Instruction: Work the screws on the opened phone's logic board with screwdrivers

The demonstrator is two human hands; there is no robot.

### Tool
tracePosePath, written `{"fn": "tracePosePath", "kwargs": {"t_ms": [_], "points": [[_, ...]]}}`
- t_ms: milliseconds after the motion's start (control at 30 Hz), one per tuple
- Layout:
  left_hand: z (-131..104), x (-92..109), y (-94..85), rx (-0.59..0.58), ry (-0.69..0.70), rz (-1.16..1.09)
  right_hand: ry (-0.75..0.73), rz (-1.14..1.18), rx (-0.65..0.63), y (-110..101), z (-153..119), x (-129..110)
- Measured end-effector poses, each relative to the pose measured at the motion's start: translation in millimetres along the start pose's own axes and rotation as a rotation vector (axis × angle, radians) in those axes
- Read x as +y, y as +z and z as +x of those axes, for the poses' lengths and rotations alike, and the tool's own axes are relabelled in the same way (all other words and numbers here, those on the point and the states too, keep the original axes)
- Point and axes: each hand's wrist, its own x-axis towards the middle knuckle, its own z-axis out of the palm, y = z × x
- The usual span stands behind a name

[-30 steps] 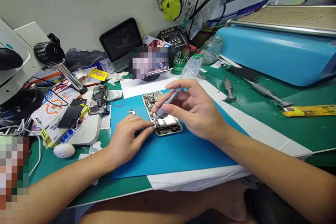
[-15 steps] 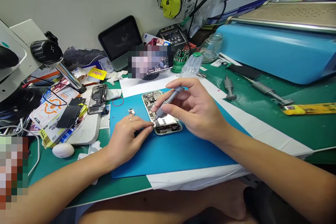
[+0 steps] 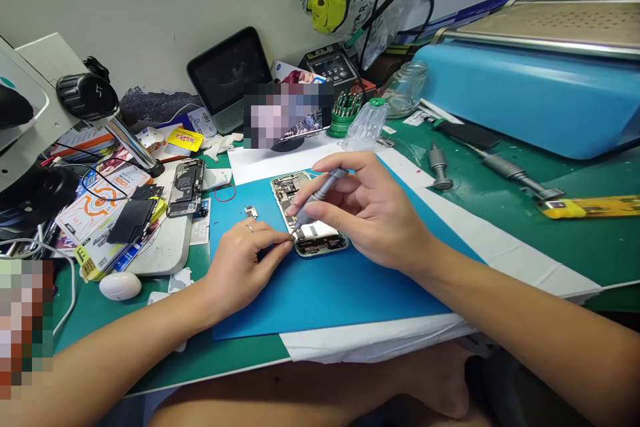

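Observation:
An opened smartphone (image 3: 320, 244) with its inner parts showing lies on a blue mat (image 3: 340, 307). My right hand (image 3: 383, 217) grips a grey precision screwdriver (image 3: 320, 196), slanted with its tip down at the phone's lower left edge. My left hand (image 3: 245, 263) rests on the mat to the left, thumb and forefinger pinched together right by the screwdriver tip. Whatever lies between those fingertips is too small to make out. A small metal part (image 3: 251, 213) and a red rubber band (image 3: 225, 193) lie beyond the left hand.
At the left stand a microscope (image 3: 87, 97) and a pile of boxes and phone parts (image 3: 185, 190). A bit holder (image 3: 345, 121), a glass jar (image 3: 406, 90) and a smart display (image 3: 230, 73) are at the back. More screwdrivers (image 3: 439, 167) and a blue machine (image 3: 525, 103) are on the right.
The screwdriver and my right hand have shifted very slightly; the tip stays by the left fingertips. The left hand has hardly moved. The view has tilted a little.

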Motion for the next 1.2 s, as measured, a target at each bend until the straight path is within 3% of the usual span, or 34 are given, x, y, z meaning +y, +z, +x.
{"fn": "tracePosePath", "kwargs": {"t_ms": [633, 833, 1033, 1200], "points": [[-2, 1, 0.6, 0.009, -0.066, 0.031, -0.008, -0.065, 0.02, -1, -1, -4], [-2, 2, 0.4, -0.017, -0.033, 0.036, -0.093, -0.159, 0.037, -9, -5, -6], [-4, 0, 1.8, -0.081, 0.1, 0.099, -0.198, -0.277, -0.069, -13, -9, -4], [-5, 0, 0.1, -0.148, 0.119, 0.141, -0.223, -0.318, -0.142, -11, -8, -1]]}}
